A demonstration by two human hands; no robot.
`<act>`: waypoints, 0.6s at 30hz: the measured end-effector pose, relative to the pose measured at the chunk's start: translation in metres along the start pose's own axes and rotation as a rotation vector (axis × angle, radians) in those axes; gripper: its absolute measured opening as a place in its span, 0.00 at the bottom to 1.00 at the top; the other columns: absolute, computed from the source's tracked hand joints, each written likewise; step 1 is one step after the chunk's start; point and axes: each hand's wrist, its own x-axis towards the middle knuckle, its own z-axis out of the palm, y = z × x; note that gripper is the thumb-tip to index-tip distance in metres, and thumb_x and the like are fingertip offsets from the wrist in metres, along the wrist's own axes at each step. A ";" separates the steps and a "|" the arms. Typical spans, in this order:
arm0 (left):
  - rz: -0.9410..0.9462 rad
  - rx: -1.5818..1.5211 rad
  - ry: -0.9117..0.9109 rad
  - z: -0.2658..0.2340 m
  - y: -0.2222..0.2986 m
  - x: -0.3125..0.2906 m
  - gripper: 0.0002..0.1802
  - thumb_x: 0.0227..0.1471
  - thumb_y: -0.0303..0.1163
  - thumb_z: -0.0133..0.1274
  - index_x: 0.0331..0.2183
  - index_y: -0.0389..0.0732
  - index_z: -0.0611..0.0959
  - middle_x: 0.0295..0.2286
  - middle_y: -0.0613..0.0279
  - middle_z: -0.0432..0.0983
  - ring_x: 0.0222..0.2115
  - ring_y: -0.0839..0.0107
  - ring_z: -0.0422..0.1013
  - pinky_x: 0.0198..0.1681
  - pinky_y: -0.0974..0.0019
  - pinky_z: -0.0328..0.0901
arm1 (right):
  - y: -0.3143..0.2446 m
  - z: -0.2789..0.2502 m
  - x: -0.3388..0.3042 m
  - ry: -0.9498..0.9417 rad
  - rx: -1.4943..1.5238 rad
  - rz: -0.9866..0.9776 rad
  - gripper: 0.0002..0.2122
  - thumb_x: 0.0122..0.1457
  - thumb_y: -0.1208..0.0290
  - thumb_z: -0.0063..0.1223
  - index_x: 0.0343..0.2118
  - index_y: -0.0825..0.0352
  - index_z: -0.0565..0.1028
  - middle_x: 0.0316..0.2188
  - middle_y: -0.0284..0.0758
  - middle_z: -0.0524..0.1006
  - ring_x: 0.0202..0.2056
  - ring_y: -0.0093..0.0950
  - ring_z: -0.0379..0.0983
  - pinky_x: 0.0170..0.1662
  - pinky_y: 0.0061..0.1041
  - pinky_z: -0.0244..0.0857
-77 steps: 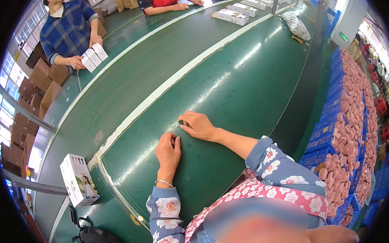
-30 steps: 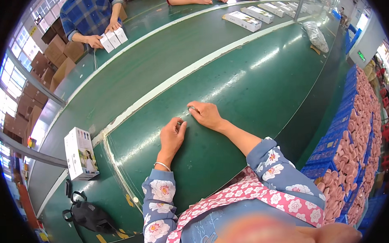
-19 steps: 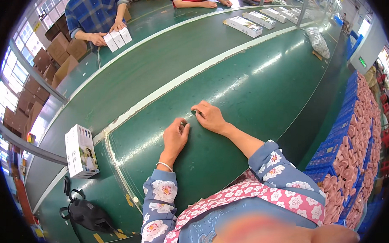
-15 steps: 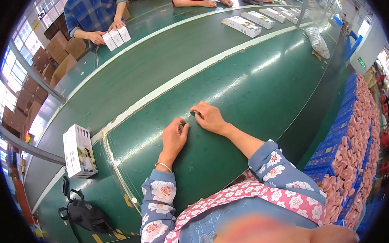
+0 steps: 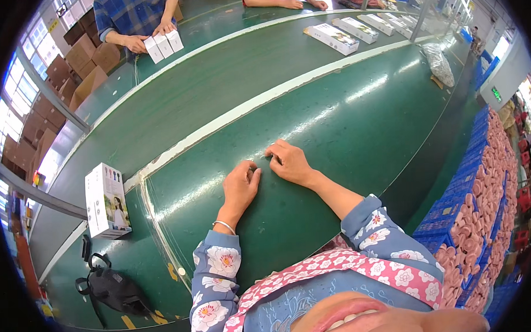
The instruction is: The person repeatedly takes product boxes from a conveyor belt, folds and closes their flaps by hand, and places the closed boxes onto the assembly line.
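Note:
My left hand lies palm down on the green conveyor belt, fingers loosely together and pointing away from me. My right hand rests on the belt just to its right, fingers slightly curled, its tips almost meeting the left fingertips. Neither hand visibly holds anything; anything tiny under the fingertips is hidden. Both forearms wear blue flowered sleeves, and a thin bracelet circles my left wrist.
An upright white picture box stands at the belt's left edge, a black bag below it. Across the far belt a person in a plaid shirt holds small white boxes. More boxes lie farther along. Blue crates of pinkish parts line the right.
My hands stay on the same spot of the belt, fingertips close together. The view has shifted slightly, and the person opposite now holds the white boxes nearer the belt edge.

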 end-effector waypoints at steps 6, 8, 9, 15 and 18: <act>-0.028 -0.008 -0.037 0.001 0.005 0.007 0.07 0.47 0.32 0.57 0.30 0.43 0.77 0.18 0.60 0.71 0.21 0.61 0.70 0.24 0.60 0.63 | -0.001 -0.017 0.006 -0.076 0.292 0.112 0.08 0.46 0.79 0.48 0.31 0.64 0.75 0.22 0.35 0.68 0.23 0.27 0.67 0.27 0.24 0.62; -0.042 -0.009 -0.038 -0.002 0.006 0.008 0.06 0.47 0.32 0.56 0.29 0.42 0.77 0.18 0.59 0.72 0.20 0.61 0.70 0.24 0.61 0.63 | -0.008 -0.024 0.009 -0.160 0.584 0.246 0.08 0.52 0.78 0.47 0.35 0.66 0.75 0.24 0.28 0.69 0.23 0.17 0.63 0.28 0.17 0.60; -0.036 -0.042 -0.021 -0.002 0.005 0.007 0.07 0.47 0.32 0.57 0.29 0.41 0.77 0.17 0.59 0.72 0.19 0.62 0.70 0.23 0.62 0.63 | -0.018 -0.032 0.012 -0.229 0.784 0.329 0.08 0.54 0.77 0.47 0.36 0.68 0.75 0.26 0.25 0.69 0.24 0.15 0.63 0.28 0.16 0.59; -0.058 -0.038 -0.003 0.001 -0.007 0.005 0.07 0.47 0.32 0.57 0.29 0.41 0.78 0.17 0.60 0.71 0.18 0.65 0.69 0.23 0.64 0.63 | -0.103 -0.106 0.026 -0.461 1.299 -0.172 0.21 0.59 0.51 0.46 0.28 0.69 0.73 0.38 0.41 0.68 0.31 0.23 0.66 0.35 0.21 0.61; 0.049 -0.143 0.008 0.007 -0.001 0.014 0.06 0.47 0.31 0.57 0.29 0.41 0.78 0.17 0.60 0.72 0.18 0.65 0.69 0.23 0.64 0.63 | -0.154 -0.170 0.020 -0.452 1.443 -0.583 0.29 0.55 0.40 0.47 0.19 0.68 0.74 0.39 0.46 0.69 0.20 0.28 0.69 0.22 0.24 0.66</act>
